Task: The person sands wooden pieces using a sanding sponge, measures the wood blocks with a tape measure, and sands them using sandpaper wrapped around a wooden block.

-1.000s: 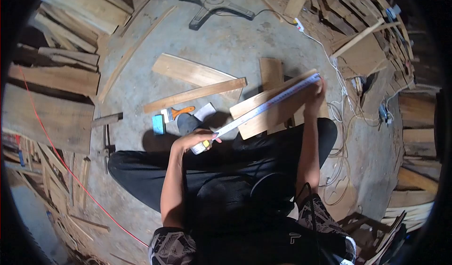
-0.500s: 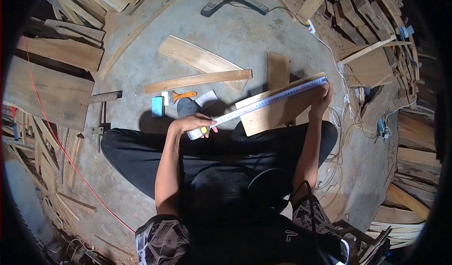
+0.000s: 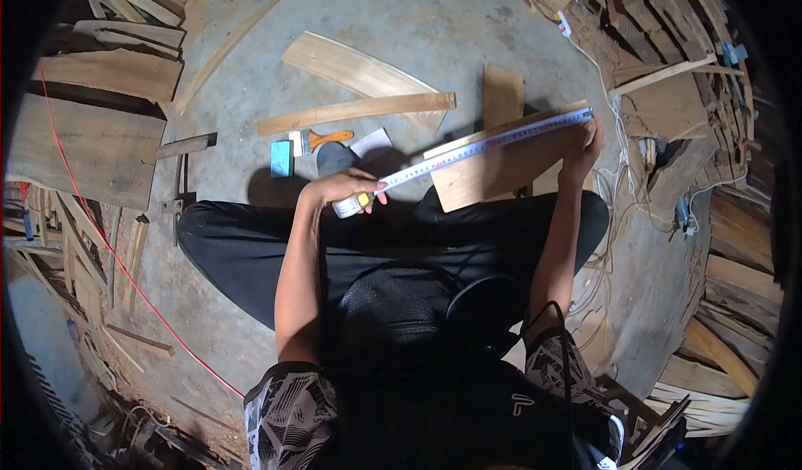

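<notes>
My left hand (image 3: pixel 344 189) is wrapped round the white and yellow case of a tape measure (image 3: pixel 349 205). Its blade (image 3: pixel 493 146) runs out to the upper right along the edge of a wooden board (image 3: pixel 493 173). At the board's far right end my right hand (image 3: pixel 582 148) grips the board and the tip of the blade, its fingers partly hidden. The board is held over my crossed legs. Left of it on the floor lie a paintbrush with an orange handle (image 3: pixel 331 138), a blue box (image 3: pixel 281 159) and a whitish piece (image 3: pixel 370 142).
A long strip (image 3: pixel 359 112) lies across a wider plank (image 3: pixel 359 67) in front. Another plank (image 3: pixel 502 94) is behind the board. Stacked wood stands on both sides. A white cable (image 3: pixel 620 148) runs along the right, a red one (image 3: pixel 125 269) along the left.
The view has shifted, so the floor objects sit higher in it. The board has tilted and its face shows differently. Both hands keep their hold, with the tape still stretched out.
</notes>
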Available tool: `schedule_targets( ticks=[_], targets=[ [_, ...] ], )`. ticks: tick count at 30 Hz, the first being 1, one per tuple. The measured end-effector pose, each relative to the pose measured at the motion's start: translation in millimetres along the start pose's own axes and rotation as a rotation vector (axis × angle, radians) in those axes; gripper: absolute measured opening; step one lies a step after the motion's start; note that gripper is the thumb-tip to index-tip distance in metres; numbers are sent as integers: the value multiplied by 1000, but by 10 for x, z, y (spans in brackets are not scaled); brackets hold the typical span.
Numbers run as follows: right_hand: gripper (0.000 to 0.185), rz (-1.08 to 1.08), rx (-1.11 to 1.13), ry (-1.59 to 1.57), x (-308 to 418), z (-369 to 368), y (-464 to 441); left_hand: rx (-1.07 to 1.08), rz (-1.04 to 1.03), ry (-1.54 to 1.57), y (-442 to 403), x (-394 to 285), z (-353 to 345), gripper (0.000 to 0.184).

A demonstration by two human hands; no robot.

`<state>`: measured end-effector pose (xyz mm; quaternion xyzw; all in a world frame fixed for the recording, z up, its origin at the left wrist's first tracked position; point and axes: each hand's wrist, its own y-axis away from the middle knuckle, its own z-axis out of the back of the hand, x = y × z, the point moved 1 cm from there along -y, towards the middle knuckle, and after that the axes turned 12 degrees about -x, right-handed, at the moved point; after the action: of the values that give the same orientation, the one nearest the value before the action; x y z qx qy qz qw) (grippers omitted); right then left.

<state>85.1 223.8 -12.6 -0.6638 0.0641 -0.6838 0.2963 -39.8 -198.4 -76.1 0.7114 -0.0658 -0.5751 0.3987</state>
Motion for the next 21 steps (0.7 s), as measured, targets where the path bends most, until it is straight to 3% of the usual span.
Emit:
schedule_targets(
  ticks=[17,21],
  targets=[
    [47,11,17,22,-79,-69,16,63,-27,-44,-131,96,-36,46],
    [43,-36,16,-26,210,-193,175,142,-63,-24,-105,39,-105,46]
  ],
)
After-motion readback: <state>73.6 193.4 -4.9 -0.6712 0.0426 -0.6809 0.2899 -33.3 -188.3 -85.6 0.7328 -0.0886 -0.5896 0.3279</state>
